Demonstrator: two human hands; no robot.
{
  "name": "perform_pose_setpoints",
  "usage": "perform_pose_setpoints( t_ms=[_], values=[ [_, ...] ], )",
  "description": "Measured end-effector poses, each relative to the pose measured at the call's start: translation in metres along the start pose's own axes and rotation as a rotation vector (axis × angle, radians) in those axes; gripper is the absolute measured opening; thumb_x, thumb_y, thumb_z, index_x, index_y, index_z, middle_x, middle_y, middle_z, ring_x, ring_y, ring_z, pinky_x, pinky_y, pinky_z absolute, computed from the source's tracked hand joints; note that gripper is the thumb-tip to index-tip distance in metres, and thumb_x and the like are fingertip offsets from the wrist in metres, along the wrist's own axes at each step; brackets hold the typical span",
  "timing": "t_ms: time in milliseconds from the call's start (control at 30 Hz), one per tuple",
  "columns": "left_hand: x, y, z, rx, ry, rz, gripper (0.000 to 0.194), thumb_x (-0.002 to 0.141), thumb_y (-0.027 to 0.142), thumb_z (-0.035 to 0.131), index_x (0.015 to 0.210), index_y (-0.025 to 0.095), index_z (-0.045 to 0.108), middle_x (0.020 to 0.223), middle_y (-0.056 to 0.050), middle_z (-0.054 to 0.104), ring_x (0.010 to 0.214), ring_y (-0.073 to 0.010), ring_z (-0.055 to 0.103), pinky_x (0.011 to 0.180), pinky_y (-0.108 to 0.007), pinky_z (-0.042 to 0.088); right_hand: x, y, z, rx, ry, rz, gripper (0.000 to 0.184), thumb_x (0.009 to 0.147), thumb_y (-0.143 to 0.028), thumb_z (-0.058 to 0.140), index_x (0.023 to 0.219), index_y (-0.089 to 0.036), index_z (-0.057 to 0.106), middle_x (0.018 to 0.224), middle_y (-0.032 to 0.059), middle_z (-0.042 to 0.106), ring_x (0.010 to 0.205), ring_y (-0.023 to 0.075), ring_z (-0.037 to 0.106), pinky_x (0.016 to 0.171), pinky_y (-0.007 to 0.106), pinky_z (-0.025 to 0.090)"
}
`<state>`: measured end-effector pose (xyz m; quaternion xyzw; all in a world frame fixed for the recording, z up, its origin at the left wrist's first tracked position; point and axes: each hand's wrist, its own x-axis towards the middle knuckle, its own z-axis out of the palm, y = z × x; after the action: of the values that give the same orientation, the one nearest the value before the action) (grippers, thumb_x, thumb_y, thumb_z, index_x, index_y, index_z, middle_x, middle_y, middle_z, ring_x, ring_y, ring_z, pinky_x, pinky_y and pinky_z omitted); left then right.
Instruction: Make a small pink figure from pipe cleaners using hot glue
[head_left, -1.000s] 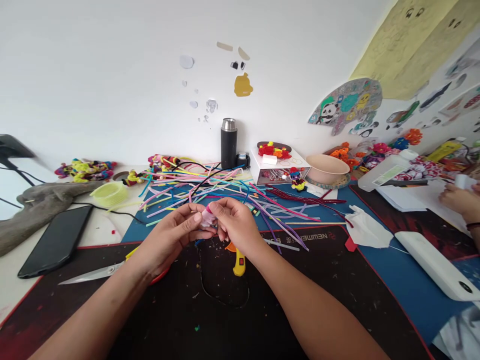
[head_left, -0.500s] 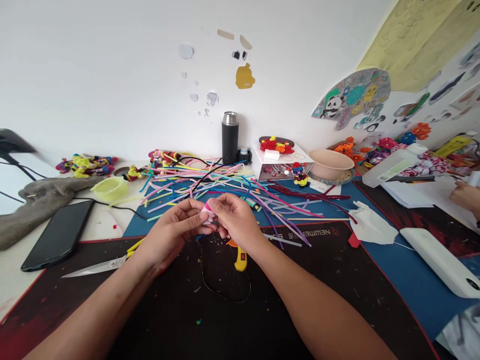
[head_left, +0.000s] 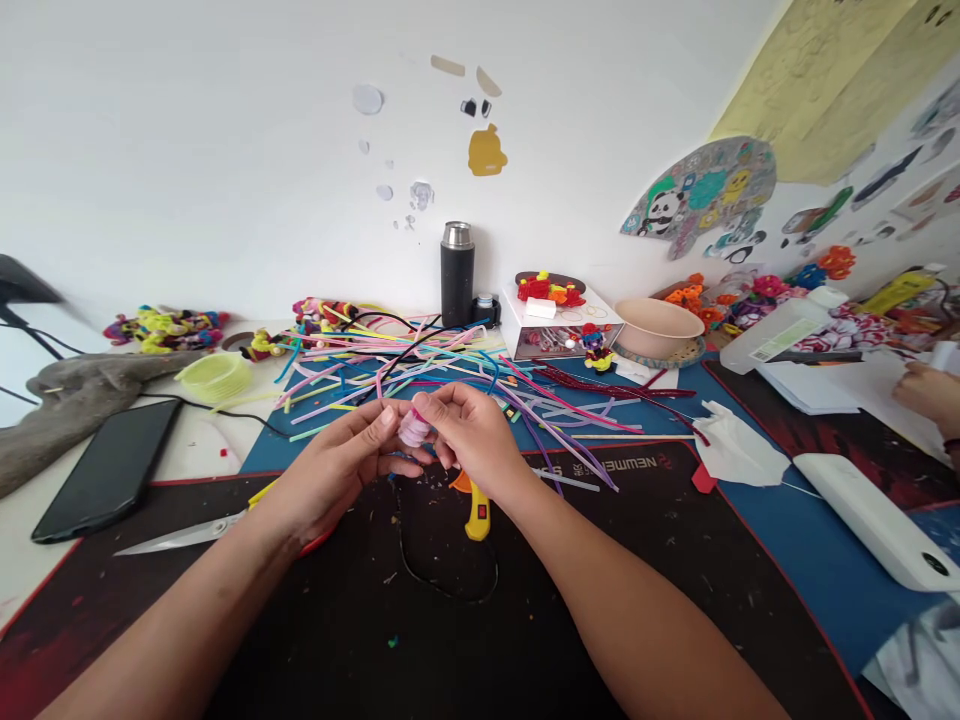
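Above the dark mat, a small pink and lilac fuzzy coil [head_left: 413,428], seemingly wound pipe cleaner, is between my hands. My right hand [head_left: 469,430] pinches its upper right side between thumb and fingers. My left hand [head_left: 349,455] is just left of it, thumb off the coil and fingers apart; whether a fingertip touches its back is hidden. Below my right hand lies a yellow-handled tool [head_left: 478,515], its upper end partly covered. Under my left forearm are scissors [head_left: 184,535], their handles mostly hidden.
Loose pipe cleaners [head_left: 360,385] spread behind my hands. A black flask [head_left: 457,275], a white box [head_left: 562,325] and a pink bowl [head_left: 658,330] stand by the wall. A phone [head_left: 105,470] lies left, a white device [head_left: 874,520] right. Another person's hand [head_left: 930,395] is at far right.
My left thumb has drawn back from the coil and the left fingers have spread, so more of the coil shows. My right hand keeps its pinch. The view has shifted slightly.
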<state>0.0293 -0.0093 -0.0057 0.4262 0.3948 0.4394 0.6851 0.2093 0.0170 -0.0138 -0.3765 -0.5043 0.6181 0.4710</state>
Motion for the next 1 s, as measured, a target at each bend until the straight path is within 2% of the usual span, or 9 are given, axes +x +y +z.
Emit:
perform_pose_setpoints(
  t_ms=[100,267,433,533,633,733,867,1000],
  values=[
    [-0.002,0.007,0.003,0.088,-0.015,0.046,0.042,0.085,0.047,0.091,0.113,0.02,0.077,0.109,-0.013,0.083,0.094,-0.028,0.081,0.076,-0.032,0.066,0.0,0.001,-0.001,-0.024,0.003,0.003,0.058,0.078,-0.075,0.082,0.083,-0.021,0.061,0.059,-0.0059,0.062,0.037,0.0074,0.046,0.037,0.022,0.031],
    [-0.002,0.01,0.01,0.146,-0.015,0.071,0.042,0.081,0.039,0.095,0.111,0.02,0.073,0.104,-0.011,0.084,0.091,-0.0274,0.081,0.081,-0.034,0.063,-0.001,0.003,-0.001,-0.019,-0.009,0.012,0.058,0.079,-0.075,0.081,0.084,-0.021,0.06,0.062,-0.0057,0.064,0.037,0.0073,0.049,0.037,0.022,0.032],
    [-0.001,0.007,0.009,0.126,0.052,0.092,0.044,0.078,0.036,0.097,0.109,0.019,0.073,0.097,-0.009,0.084,0.082,-0.0233,0.08,0.078,-0.031,0.063,-0.002,0.0,0.001,0.025,-0.039,0.041,0.06,0.079,-0.078,0.079,0.086,-0.023,0.06,0.049,-0.0108,0.052,0.035,0.0086,0.045,0.038,0.022,0.033],
    [-0.002,0.007,0.008,0.085,0.045,0.072,0.039,0.08,0.037,0.096,0.107,0.019,0.074,0.092,-0.008,0.083,0.078,-0.0214,0.079,0.075,-0.03,0.063,-0.001,-0.003,0.0,0.039,-0.036,0.038,0.062,0.077,-0.081,0.078,0.083,-0.023,0.059,0.047,-0.0112,0.048,0.035,0.0088,0.045,0.037,0.022,0.031],
    [-0.004,0.009,0.009,0.047,-0.007,0.065,0.039,0.083,0.04,0.093,0.111,0.021,0.074,0.102,-0.01,0.084,0.087,-0.0253,0.081,0.081,-0.034,0.065,0.0,-0.004,-0.001,0.027,-0.014,0.044,0.063,0.075,-0.083,0.079,0.08,-0.023,0.059,0.048,-0.0107,0.047,0.035,0.0086,0.044,0.036,0.022,0.028],
    [-0.006,0.012,0.012,0.072,-0.041,0.097,0.046,0.081,0.038,0.095,0.117,0.022,0.072,0.112,-0.01,0.084,0.096,-0.0275,0.082,0.088,-0.037,0.066,0.002,-0.002,-0.003,0.035,0.015,0.04,0.062,0.076,-0.081,0.079,0.079,-0.023,0.058,0.05,-0.0098,0.048,0.035,0.0082,0.044,0.036,0.022,0.027],
    [-0.005,0.012,0.016,0.152,-0.063,0.158,0.048,0.08,0.033,0.096,0.116,0.022,0.066,0.109,-0.008,0.084,0.098,-0.0256,0.082,0.095,-0.038,0.064,0.003,0.001,-0.003,0.036,0.026,0.029,0.06,0.078,-0.079,0.079,0.078,-0.023,0.057,0.05,-0.01,0.047,0.035,0.0082,0.043,0.036,0.022,0.027],
    [-0.003,0.007,0.016,0.176,-0.046,0.178,0.048,0.083,0.037,0.093,0.115,0.022,0.061,0.106,-0.007,0.084,0.097,-0.0249,0.082,0.094,-0.039,0.065,0.004,0.005,-0.003,0.021,0.018,0.014,0.061,0.077,-0.079,0.08,0.075,-0.023,0.056,0.048,-0.0106,0.046,0.034,0.008,0.043,0.036,0.022,0.029]
  ],
)
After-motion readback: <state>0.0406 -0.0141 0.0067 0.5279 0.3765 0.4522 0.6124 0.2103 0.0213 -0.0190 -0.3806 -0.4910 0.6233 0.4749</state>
